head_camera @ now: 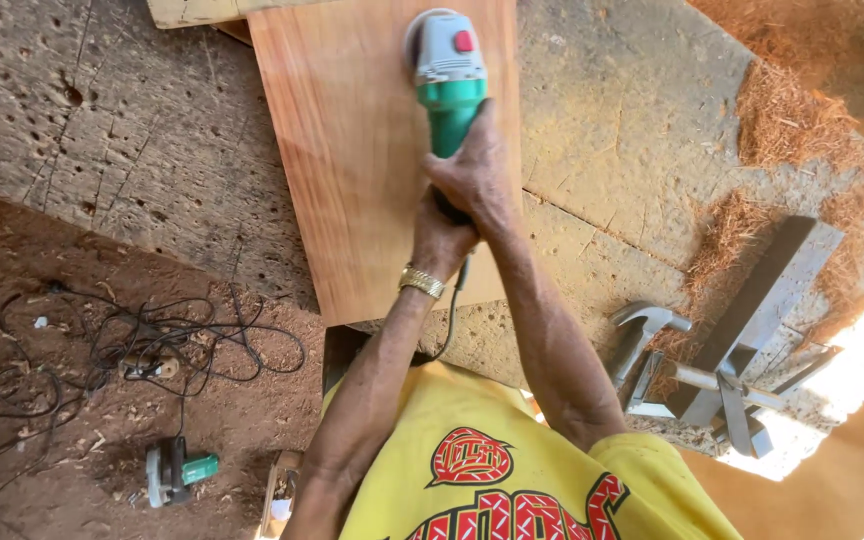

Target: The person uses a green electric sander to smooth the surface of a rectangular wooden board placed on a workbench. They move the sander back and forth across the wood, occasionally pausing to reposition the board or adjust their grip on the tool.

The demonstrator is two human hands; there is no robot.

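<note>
On the pitted grey worktop [132, 150] lies a smooth reddish-brown wooden board [352, 180], its far end cut off by the top edge of the view. A green and grey power sander [447, 70] stands on the board near its far right part, with a small red button on the grey head; the pad beneath it is hidden by the body. Both hands grasp the sander's handle: the right hand [477, 170] is wrapped round the green grip, and the left hand [440, 238], a gold watch at its wrist, is clenched round the dark rear end, where a black cord leaves. Fingers of the left hand are largely hidden behind the right. A yellow shirt with a red and white print, cut off at the bottom edge, fills the foreground. At the right, a claw hammer [642, 335] rests beside dark metal clamps [742, 330] and sawdust. Below left, tangled black cables [142, 345] and another green tool [177, 470] lie on the dirt floor.
</note>
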